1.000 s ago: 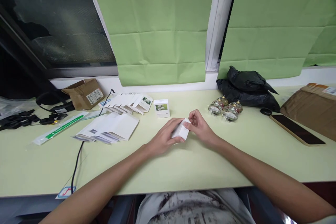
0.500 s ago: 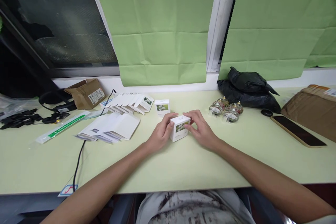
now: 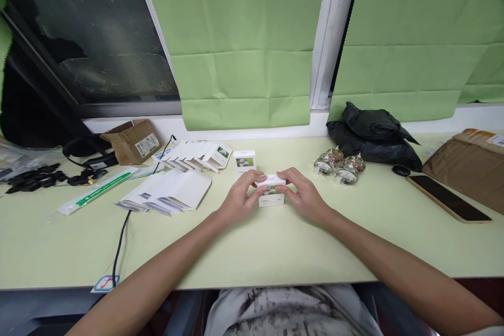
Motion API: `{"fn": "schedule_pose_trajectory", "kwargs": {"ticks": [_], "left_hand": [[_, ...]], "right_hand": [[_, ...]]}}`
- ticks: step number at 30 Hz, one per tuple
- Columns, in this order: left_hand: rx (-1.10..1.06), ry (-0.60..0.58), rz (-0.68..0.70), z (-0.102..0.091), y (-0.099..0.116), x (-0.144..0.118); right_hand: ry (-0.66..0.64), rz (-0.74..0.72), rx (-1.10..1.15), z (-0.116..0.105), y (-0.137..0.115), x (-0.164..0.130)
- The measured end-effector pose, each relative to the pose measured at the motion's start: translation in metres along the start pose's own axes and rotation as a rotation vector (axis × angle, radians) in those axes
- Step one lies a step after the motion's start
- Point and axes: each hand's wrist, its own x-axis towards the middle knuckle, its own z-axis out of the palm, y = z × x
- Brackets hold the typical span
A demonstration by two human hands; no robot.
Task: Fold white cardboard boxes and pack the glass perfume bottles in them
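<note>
A small white box (image 3: 271,200) with a green picture on its front stands upright on the table in front of me. My left hand (image 3: 243,192) grips its left side, thumb at the front and fingers near the top edge. From the other side my right hand (image 3: 302,195) holds it the same way. Just behind stands a second white box (image 3: 244,161) with a similar picture. To the left are a row of flattened white cartons with pictures (image 3: 214,155) and a fanned stack of plain white cartons (image 3: 192,189).
Several clear-and-gold ornaments (image 3: 346,170), black plastic bags (image 3: 372,136), a phone (image 3: 449,198) and a large brown carton (image 3: 468,168) lie to the right. At left are an open brown box (image 3: 132,142), a green-striped packet (image 3: 96,191) and a black cable (image 3: 121,236).
The held box has turned so that its front faces me squarely. Both hands have stayed on it. The camera view has shifted slightly.
</note>
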Motion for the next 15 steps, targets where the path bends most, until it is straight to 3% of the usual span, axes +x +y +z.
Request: {"fn": "schedule_pose_trajectory", "kwargs": {"ticks": [6, 11, 15], "left_hand": [[-0.018, -0.014, -0.047, -0.0032, 0.0028, 0.0021], [-0.153, -0.148, -0.292, -0.0014, 0.0032, -0.0003], [-0.176, -0.216, -0.422, 0.0013, 0.0043, 0.0000]], "right_hand": [[-0.021, 0.130, 0.150, 0.0039, 0.0017, -0.0017], [-0.133, 0.225, 0.349, 0.0088, 0.0082, -0.0021], [-0.159, 0.267, 0.356, 0.0094, 0.0078, -0.0004]]}}
